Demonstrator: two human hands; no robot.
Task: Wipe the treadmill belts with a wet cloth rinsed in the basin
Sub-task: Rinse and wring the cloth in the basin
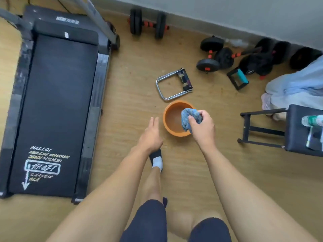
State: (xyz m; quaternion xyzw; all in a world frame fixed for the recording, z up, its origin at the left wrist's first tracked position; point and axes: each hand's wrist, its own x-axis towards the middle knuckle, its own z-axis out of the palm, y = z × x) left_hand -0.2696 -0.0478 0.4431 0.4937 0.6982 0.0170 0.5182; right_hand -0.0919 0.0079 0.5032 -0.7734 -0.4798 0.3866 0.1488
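Dark navy shorts [146, 222] end near the knees; forearms [113, 186], left hand [151, 135] and right hand [203, 129] are bare; the foot [156, 160] wears dark-and-white footwear.

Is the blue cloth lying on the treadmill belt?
No, the right hand grips the blue cloth over the orange basin.

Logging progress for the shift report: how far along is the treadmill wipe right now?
Done: nothing I can confirm; the treadmill belt shows no clear wipe marks. In hand: the right hand grips the bunched blue cloth over the orange basin; the left hand is open and empty beside it. Left: carrying the cloth to the belt and wiping it.
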